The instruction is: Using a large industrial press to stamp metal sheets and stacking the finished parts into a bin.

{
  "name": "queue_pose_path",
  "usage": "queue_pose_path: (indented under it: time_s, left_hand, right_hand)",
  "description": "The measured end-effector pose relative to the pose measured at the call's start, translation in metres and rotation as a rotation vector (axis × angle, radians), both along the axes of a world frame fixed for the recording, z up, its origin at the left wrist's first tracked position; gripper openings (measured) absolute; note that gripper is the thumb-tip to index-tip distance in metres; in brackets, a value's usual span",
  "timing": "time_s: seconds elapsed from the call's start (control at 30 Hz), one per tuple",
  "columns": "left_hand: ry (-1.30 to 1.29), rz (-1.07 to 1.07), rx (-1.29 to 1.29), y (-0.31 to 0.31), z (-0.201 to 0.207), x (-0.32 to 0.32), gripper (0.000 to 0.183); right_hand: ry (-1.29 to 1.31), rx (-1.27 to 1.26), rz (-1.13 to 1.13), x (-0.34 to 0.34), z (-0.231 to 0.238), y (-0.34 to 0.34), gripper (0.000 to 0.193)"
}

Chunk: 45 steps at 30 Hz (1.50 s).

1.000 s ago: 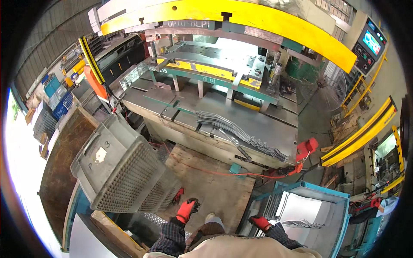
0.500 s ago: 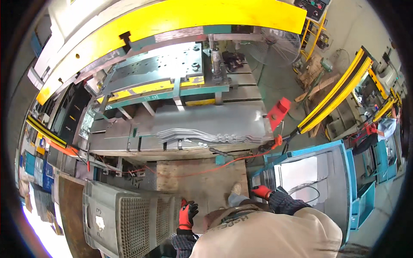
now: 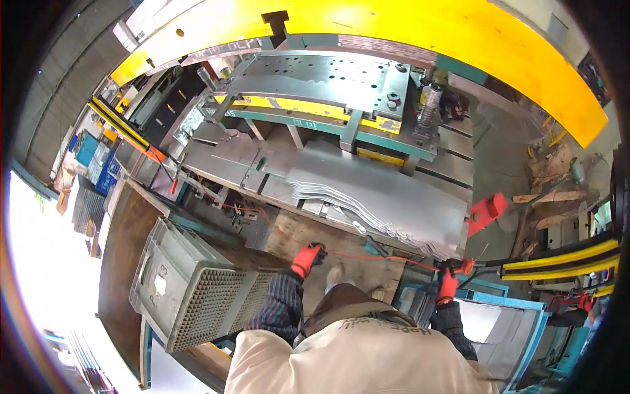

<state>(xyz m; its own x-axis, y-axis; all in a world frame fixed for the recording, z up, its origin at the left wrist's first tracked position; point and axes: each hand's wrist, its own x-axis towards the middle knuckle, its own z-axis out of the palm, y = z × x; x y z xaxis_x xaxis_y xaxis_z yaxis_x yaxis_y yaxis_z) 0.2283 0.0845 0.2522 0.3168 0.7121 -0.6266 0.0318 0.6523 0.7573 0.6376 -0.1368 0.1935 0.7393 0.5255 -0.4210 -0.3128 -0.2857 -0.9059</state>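
I stand at a big yellow and green press point(image 3: 367, 79). A stack of shaped grey metal sheets point(image 3: 394, 200) lies on its bed in front of me. My left hand point(image 3: 306, 259), in a red glove, is stretched forward over the wooden platform point(image 3: 295, 230) just below the bed's front edge, fingers curled; whether it holds anything is unclear. My right hand point(image 3: 448, 284), also in a red glove, is raised beside the near right corner of the sheet stack, next to an orange cable point(image 3: 380, 257). Its grip is hidden.
A grey plastic crate point(image 3: 187, 289) sits tilted at my lower left on a brown steel surface. A blue-framed bin with pale sheets point(image 3: 508, 322) stands at my lower right. A red box point(image 3: 489, 211) sits at the bed's right end, with yellow guard rails point(image 3: 564, 259) beyond.
My head has turned, so the press now fills the upper view. Both hands have reached forward from my body toward the front edge of the press bed.
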Motion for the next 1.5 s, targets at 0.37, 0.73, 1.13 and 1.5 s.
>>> queue_pose_path:
  time_s: [0.37, 0.73, 1.13, 1.5]
  left_hand:
    - [0.912, 0.062, 0.605, 0.215, 0.008, -0.008, 0.053]
    - [1.089, -0.530, 0.509, 0.220, 0.031, -0.015, 0.054]
    - [1.189, -0.142, 0.780, 0.211, 0.040, 0.015, 0.037]
    - [1.184, -0.603, 0.468, 0.245, 0.042, 0.006, 0.068]
  right_hand:
    - [-0.583, -0.272, 0.015, 0.024, 0.071, 0.070, 0.023]
    - [-0.680, -0.598, 0.069, 0.085, 0.011, 0.049, 0.028]
    - [-0.285, -0.198, 0.079, 0.086, 0.020, 0.046, 0.025]
    - [-0.358, -0.349, 0.109, 0.086, 0.018, 0.051, 0.016]
